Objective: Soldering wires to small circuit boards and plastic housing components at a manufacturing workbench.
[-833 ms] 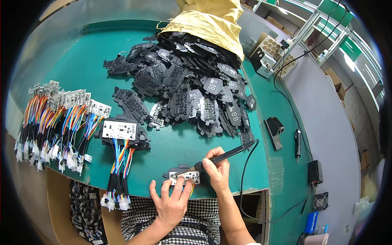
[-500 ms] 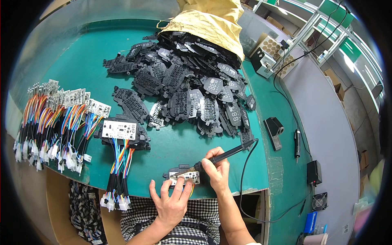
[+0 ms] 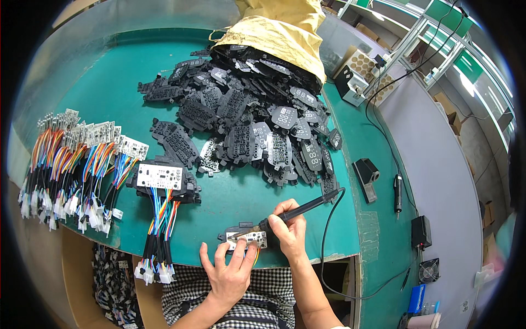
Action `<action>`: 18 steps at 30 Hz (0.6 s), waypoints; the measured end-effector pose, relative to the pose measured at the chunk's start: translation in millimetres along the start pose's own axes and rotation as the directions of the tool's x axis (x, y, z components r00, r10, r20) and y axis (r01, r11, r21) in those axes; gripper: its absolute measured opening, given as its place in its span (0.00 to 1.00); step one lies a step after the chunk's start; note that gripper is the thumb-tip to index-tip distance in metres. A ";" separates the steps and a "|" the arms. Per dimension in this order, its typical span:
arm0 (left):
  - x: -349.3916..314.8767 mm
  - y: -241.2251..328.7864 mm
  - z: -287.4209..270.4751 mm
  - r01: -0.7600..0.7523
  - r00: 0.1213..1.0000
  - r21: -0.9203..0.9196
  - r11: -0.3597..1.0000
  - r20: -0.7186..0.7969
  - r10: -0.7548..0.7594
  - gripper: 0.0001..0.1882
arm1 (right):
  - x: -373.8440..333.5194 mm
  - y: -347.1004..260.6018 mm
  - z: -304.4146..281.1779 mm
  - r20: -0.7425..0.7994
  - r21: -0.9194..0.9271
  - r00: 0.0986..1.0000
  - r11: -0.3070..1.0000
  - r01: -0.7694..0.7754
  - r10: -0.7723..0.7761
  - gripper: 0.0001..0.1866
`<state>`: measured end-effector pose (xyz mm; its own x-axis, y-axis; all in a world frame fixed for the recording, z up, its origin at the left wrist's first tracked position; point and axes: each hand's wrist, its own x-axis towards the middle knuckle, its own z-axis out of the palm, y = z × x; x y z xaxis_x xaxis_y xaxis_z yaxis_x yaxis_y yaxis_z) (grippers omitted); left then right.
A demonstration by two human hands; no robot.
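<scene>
Gripping soldering iron (image 3: 307, 206): right hand (image 3: 290, 233) | pressing circuit board (image 3: 258, 237): left hand (image 3: 229, 277) (fingers spread)

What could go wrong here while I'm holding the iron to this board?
The left hand presses the white circuit board close to the tip of the soldering iron; if that is hot, a slip could burn it. The cord loops past the front edge of the green table, so it might snag and jerk the right hand.
</scene>
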<state>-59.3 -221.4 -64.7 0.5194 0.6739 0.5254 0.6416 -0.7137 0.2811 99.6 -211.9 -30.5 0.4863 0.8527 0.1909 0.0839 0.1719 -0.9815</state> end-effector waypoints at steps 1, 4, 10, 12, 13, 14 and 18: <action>-0.1 -0.2 0.0 0.001 1.000 -0.001 1.000 0.003 -0.001 0.25 | -0.1 0.6 -0.3 0.009 -0.015 1.000 1.000 -0.015 0.015 0.08; -0.2 0.0 0.0 0.001 1.000 -0.003 1.000 0.007 -0.001 0.26 | -0.1 0.2 0.5 0.003 -0.022 1.000 1.000 -0.015 0.016 0.08; -0.4 -0.2 -0.4 0.002 1.000 -0.001 1.000 0.015 -0.002 0.26 | -0.5 -0.3 -0.6 0.025 -0.035 0.999 0.999 -0.023 0.024 0.08; -0.5 -0.1 -0.4 0.002 1.000 -0.002 1.000 0.015 -0.002 0.26 | -0.5 0.7 -1.2 0.027 -0.039 0.999 0.999 -0.017 0.018 0.08; -0.5 0.0 -0.4 0.002 1.000 0.000 1.000 0.017 -0.002 0.26 | -0.6 1.3 -1.5 0.029 -0.038 0.999 0.999 -0.014 0.016 0.08; -0.5 0.0 -0.4 0.001 1.000 0.002 1.000 0.018 -0.001 0.26 | -0.6 1.5 -1.7 0.031 -0.037 0.999 0.999 -0.012 0.013 0.08; -0.6 -0.1 0.0 0.003 1.000 0.000 1.000 0.017 -0.003 0.26 | -0.8 1.3 -1.1 0.029 -0.046 1.000 0.999 -0.010 0.012 0.08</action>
<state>-59.7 -221.8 -65.0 0.5273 0.6789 0.5110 0.6429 -0.7120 0.2826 100.3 -213.0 -32.0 0.4621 0.8685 0.1795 0.1185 0.1401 -0.9830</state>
